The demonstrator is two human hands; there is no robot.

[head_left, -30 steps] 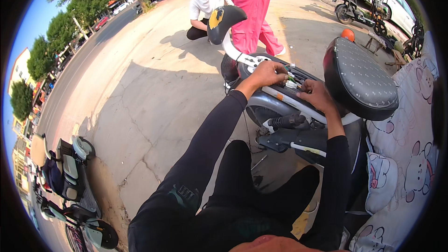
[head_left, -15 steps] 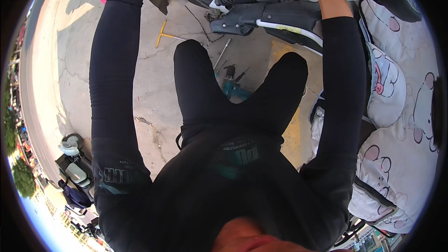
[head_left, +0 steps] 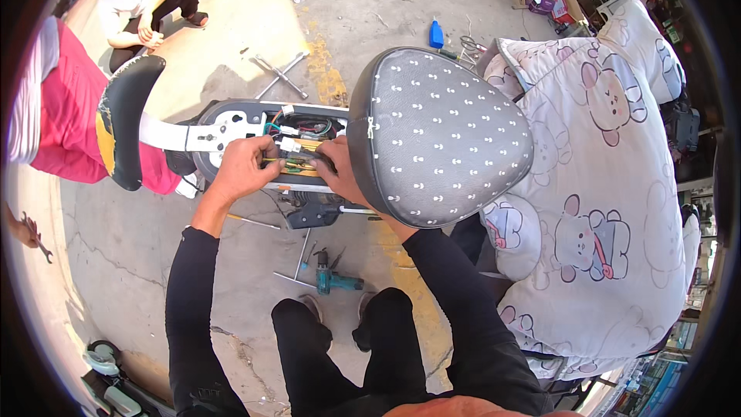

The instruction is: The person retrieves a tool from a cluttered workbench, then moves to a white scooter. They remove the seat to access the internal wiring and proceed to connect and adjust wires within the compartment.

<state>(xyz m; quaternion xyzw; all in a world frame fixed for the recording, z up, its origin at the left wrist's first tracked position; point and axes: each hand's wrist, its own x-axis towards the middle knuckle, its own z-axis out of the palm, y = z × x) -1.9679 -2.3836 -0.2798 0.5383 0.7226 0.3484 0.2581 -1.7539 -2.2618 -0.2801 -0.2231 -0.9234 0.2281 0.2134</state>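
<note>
An electric scooter stands before me with a long compartment (head_left: pixel 333 114) uncovered between its two seats. Wires (head_left: pixel 297 164) in several colours and a white plug connector (head_left: pixel 290 144) lie inside. My left hand (head_left: pixel 245 170) is closed in a pinch on yellow wires at the compartment's left part. Facing it, my right hand (head_left: pixel 344 173) reaches in beside the big seat, its curled fingers closed at the same wires; the fingertips are partly hidden. The grey anchor-print seat (head_left: pixel 455 139) covers part of my right wrist. On the left is a worn black seat (head_left: pixel 127 127).
A teal power drill (head_left: pixel 330 281) and a T-handle wrench (head_left: pixel 299 259) lie on the ground near my feet. Beyond the scooter are a cross wrench (head_left: pixel 279 76) and a blue bottle (head_left: pixel 436 34). A quilted cover (head_left: pixel 610 224) fills the right. People are at the left.
My view has tilted up and forward, bringing the scooter's top into sight. Both hands, cut off at the upper edge before, now show at the wires.
</note>
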